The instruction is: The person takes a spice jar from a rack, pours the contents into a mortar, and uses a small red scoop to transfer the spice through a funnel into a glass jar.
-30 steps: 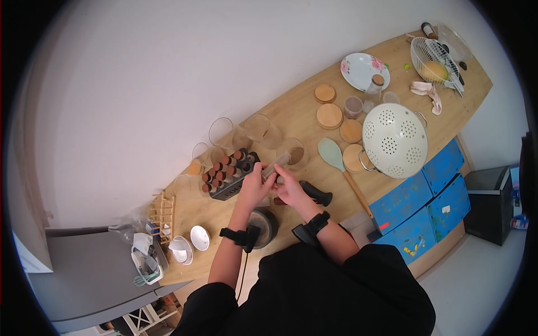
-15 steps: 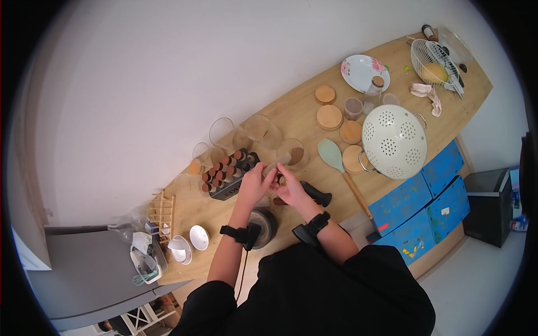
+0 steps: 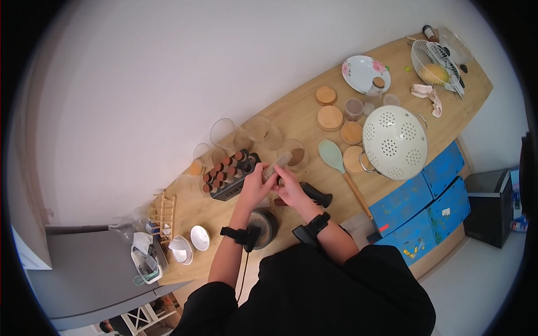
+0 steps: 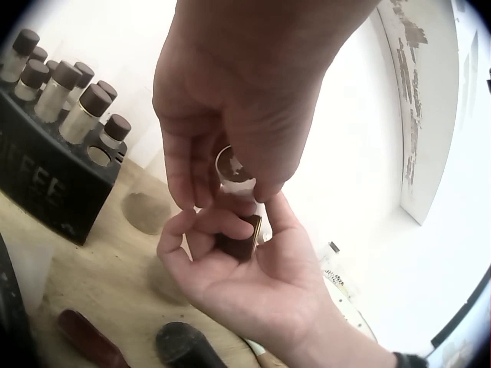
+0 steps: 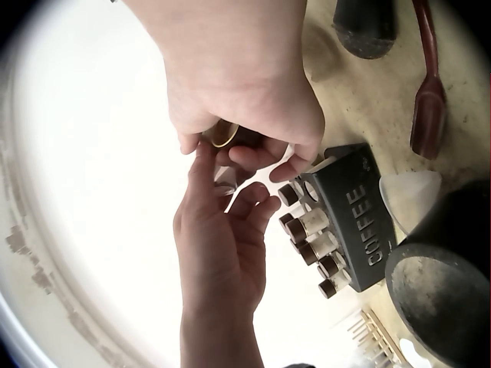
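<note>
Fingers of the left hand (image 3: 255, 189) hold a small clear glass tube (image 3: 278, 163) above the wooden table. In the left wrist view, the tube's round end (image 4: 235, 167) shows between the left hand's (image 4: 234, 107) thumb and fingers. Close against it, the right hand (image 3: 292, 191) has its fingers curled round a dark brown cap (image 4: 239, 242). The cap's gold-coloured rim (image 5: 223, 135) shows under the right hand (image 5: 242, 84) in the right wrist view. Beside the left hand stands a black rack (image 3: 228, 191) marked COFFEE, holding several brown-capped tubes.
Clear glass vessels (image 3: 293, 155) stand behind the hands. A dark bowl-like vessel (image 3: 264, 227) and a black-handled object (image 3: 317, 194) are close in front. Rightward lie a green spatula (image 3: 330, 154), wooden lids (image 3: 329, 118) and a white colander (image 3: 392, 143); white bowls (image 3: 200, 238) sit left.
The glass tube has shifted slightly in the fingers, and more of it shows than half a second ago. Both hands stay in nearly the same place.
</note>
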The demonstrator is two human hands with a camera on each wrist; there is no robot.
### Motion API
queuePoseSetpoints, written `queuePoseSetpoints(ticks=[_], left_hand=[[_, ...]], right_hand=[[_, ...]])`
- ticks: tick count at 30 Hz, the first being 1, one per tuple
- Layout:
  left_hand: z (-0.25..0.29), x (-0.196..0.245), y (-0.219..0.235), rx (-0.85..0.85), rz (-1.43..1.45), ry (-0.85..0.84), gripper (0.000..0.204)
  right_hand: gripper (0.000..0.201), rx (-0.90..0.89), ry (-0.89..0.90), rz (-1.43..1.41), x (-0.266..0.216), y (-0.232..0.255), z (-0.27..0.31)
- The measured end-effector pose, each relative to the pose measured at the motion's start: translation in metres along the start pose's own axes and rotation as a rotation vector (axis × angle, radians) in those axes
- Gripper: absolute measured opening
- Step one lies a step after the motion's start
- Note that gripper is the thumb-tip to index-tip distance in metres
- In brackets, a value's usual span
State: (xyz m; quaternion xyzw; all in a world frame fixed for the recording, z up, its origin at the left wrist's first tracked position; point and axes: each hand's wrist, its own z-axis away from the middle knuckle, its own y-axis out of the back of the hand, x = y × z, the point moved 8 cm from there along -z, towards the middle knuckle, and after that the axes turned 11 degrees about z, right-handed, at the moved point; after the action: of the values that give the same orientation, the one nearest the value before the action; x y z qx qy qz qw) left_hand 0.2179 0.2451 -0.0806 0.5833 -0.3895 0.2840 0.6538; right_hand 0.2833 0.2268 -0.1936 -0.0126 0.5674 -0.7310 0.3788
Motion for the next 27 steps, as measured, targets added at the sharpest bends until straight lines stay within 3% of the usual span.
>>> queuePoseSetpoints(ticks=[1,3,4,5,6,7,10,11,12,13,16,18,19,20,21,22,23,25,27], left_hand=[[-0.001,-0.003,0.001,0.003,0.001,0.0,0.031],[0.001,-0.032,-0.004,-0.055,0.174,0.292,0.033],[0.001,-0.031,-0.005,-0.055,0.174,0.292,0.033],[0.0,-0.018,0.0,-0.008,0.066,0.121,0.031],[0.0,-0.004,0.003,0.039,-0.043,-0.051,0.029],[0.001,-0.001,0.002,0.037,-0.042,-0.052,0.029],[0.002,0.006,0.002,0.034,-0.017,-0.085,0.027],[0.001,-0.005,0.0,0.014,0.1,0.035,0.027],[0.002,-0.016,-0.003,-0.007,0.217,0.154,0.028],[0.001,-0.019,-0.003,-0.006,0.219,0.153,0.028],[-0.001,-0.022,-0.001,-0.01,0.098,0.133,0.031],[0.001,0.007,0.003,0.05,-0.068,-0.115,0.03],[0.001,0.01,0.004,0.05,-0.069,-0.114,0.03],[0.0,0.003,0.004,0.039,0.0,0.001,0.03],[0.0,-0.005,0.003,0.028,0.069,0.115,0.029],[0.0,-0.008,0.003,0.028,0.069,0.115,0.029],[-0.002,-0.008,0.004,0.044,0.032,0.059,0.029],[-0.002,-0.003,0.006,0.06,-0.007,0.003,0.028],[-0.002,0.006,0.005,0.035,-0.141,-0.012,0.028]], right_hand=[[0.017,-0.066,-0.026,-0.084,0.002,-0.002,0.001],[0.019,-0.146,0.008,-0.061,0.007,0.006,-0.007],[0.021,-0.225,0.042,-0.041,0.001,-0.004,-0.004],[0.021,-0.224,0.042,-0.041,0.0,-0.01,-0.003],[0.019,-0.051,0.04,0.023,0.001,-0.004,-0.005],[0.018,0.123,0.038,0.086,-0.004,0.001,0.0],[0.018,0.111,0.03,0.001,-0.01,-0.008,0.01],[0.018,0.109,0.029,0.003,-0.009,-0.006,0.009],[0.017,0.016,0.007,-0.052,-0.005,-0.009,0.007],[0.017,-0.075,-0.016,-0.109,-0.001,-0.011,0.005],[0.024,-0.011,0.025,0.017,0.002,0.002,-0.004],[0.024,-0.003,0.028,0.026,0.001,0.002,-0.003],[0.024,0.006,0.031,0.037,0.0,0.002,-0.002],[0.024,0.005,0.03,0.037,0.003,0.006,-0.004],[0.024,-0.114,0.017,-0.031,0.006,0.003,-0.007],[0.025,-0.232,0.004,-0.098,0.004,-0.006,-0.004],[0.025,-0.232,0.004,-0.098,0.004,-0.007,-0.005],[0.024,-0.016,0.039,0.014,0.0,0.002,-0.008],[0.024,-0.008,0.044,0.004,-0.005,-0.003,-0.002]])
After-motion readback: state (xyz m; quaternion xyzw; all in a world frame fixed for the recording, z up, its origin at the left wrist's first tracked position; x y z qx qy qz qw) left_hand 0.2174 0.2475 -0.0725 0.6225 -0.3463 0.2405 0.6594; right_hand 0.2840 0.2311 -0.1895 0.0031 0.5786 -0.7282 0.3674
